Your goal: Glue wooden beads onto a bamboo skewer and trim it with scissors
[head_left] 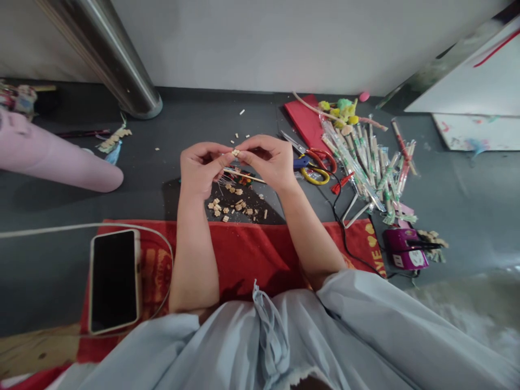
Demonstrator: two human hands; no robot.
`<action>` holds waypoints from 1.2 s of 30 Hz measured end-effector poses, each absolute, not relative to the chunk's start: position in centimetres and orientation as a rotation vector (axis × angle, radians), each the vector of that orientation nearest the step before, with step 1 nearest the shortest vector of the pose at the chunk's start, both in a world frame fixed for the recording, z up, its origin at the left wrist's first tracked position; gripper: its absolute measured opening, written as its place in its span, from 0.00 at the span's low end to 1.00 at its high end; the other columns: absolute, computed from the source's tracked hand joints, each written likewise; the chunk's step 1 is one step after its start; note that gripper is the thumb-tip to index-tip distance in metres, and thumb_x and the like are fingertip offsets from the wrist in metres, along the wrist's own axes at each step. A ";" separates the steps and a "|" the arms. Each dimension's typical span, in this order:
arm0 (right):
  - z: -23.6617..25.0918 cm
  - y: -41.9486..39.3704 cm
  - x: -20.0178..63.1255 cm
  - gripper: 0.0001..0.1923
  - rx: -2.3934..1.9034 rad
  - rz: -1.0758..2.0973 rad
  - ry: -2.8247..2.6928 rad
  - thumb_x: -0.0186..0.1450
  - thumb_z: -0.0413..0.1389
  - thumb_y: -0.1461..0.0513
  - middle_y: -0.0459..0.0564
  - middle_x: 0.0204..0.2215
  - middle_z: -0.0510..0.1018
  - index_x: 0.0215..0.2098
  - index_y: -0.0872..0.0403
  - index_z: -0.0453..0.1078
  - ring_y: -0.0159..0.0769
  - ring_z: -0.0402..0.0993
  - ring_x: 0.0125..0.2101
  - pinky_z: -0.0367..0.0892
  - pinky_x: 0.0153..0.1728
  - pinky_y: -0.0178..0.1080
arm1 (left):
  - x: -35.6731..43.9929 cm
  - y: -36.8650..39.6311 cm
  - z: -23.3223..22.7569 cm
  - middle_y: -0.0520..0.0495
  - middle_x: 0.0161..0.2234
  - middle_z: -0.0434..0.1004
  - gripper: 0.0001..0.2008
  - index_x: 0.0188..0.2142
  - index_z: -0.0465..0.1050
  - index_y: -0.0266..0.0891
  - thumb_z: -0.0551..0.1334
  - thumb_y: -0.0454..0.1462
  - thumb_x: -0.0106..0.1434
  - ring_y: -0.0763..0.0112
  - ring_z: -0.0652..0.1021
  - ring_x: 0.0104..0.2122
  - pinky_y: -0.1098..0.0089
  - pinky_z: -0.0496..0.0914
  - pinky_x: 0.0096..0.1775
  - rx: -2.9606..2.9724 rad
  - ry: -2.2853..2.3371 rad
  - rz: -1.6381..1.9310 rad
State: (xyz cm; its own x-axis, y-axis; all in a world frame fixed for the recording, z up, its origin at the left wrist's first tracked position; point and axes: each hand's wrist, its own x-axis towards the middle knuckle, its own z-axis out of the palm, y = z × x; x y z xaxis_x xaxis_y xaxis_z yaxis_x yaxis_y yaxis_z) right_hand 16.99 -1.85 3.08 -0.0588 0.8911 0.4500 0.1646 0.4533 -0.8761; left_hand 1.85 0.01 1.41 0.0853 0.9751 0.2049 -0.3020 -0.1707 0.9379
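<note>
Grey floor; bead (235,153) between hands (239,162)

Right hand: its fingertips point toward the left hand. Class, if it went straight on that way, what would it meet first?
The right hand would first meet the small wooden piece pinched between both hands, then the left hand fingertips, which look almost touching.

Left hand (202,165) and right hand (268,161) pinch a small wooden piece (235,153) together above scattered wooden bits (231,207)

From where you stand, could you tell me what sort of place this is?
Probably a home craft spot on a dark floor: wrapped chopsticks, scissors and small wooden pieces lie around the hands, with a phone on a red cloth.
</note>
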 end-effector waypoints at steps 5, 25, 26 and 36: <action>2.8 -1.8 16.8 0.17 -0.998 0.786 -1.513 0.61 0.61 0.49 0.44 0.29 0.79 0.32 0.55 0.75 0.25 0.75 0.29 0.72 0.32 0.33 | 1.9 0.0 1.4 0.59 0.13 0.65 0.16 0.23 0.76 0.41 0.76 0.47 0.42 0.86 0.60 0.11 0.77 0.51 0.13 1.184 0.886 1.371; 2.5 -1.7 16.8 0.12 -1.000 0.682 -1.584 0.63 0.60 0.53 0.46 0.32 0.81 0.35 0.54 0.77 0.28 0.76 0.33 0.71 0.33 0.33 | 1.9 -0.2 1.3 0.58 0.14 0.66 0.12 0.23 0.78 0.42 0.74 0.45 0.46 0.84 0.61 0.11 0.77 0.53 0.14 1.239 0.896 1.425; 2.5 -1.7 16.8 0.13 -0.997 0.680 -1.588 0.63 0.60 0.53 0.46 0.32 0.81 0.35 0.54 0.77 0.28 0.75 0.33 0.71 0.33 0.33 | 1.8 -0.2 1.3 0.57 0.14 0.66 0.12 0.23 0.78 0.42 0.75 0.45 0.45 0.84 0.61 0.11 0.77 0.53 0.14 1.237 0.896 1.428; 2.6 -1.9 16.6 0.15 -0.962 0.731 -1.593 0.63 0.59 0.50 0.47 0.32 0.81 0.34 0.54 0.77 0.29 0.76 0.33 0.72 0.33 0.35 | 1.5 -0.2 1.1 0.58 0.12 0.64 0.12 0.21 0.76 0.42 0.74 0.45 0.45 0.84 0.60 0.11 0.76 0.52 0.14 1.274 0.890 1.417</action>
